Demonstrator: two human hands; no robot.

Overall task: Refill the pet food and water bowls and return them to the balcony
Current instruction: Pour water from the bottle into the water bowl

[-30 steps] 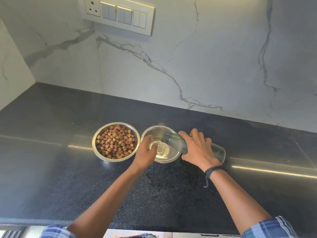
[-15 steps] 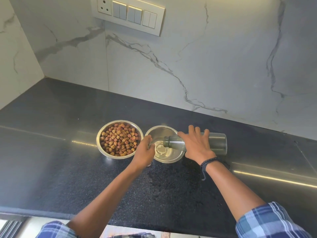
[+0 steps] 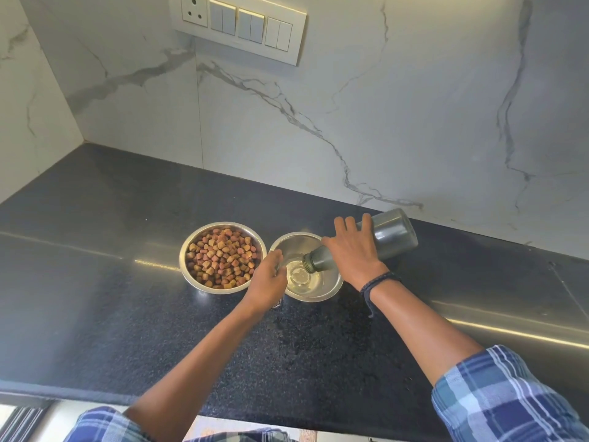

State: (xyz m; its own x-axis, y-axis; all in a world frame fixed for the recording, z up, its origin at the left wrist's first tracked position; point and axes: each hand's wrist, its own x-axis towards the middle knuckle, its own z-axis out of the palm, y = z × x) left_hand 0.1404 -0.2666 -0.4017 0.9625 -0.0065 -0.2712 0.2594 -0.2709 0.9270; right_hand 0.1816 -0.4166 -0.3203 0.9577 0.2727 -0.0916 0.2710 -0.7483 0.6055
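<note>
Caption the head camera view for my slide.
Right hand tips bottle into water bowl, left hand steadying it, beside filled kibble bowl.

The right hand (image 3: 350, 253) covers the middle of the tilted bottle (image 3: 393, 234). The left hand (image 3: 269, 282) curls over the left rim of the water bowl (image 3: 318, 290), hiding that stretch. The top edge crops the switch panel (image 3: 239, 23).

Two bowls: kibble bowl (image 3: 182, 255), water bowl (image 3: 294, 242). One bottle (image 3: 393, 236). Two hands: left hand (image 3: 269, 282), right hand (image 3: 353, 252).
</note>
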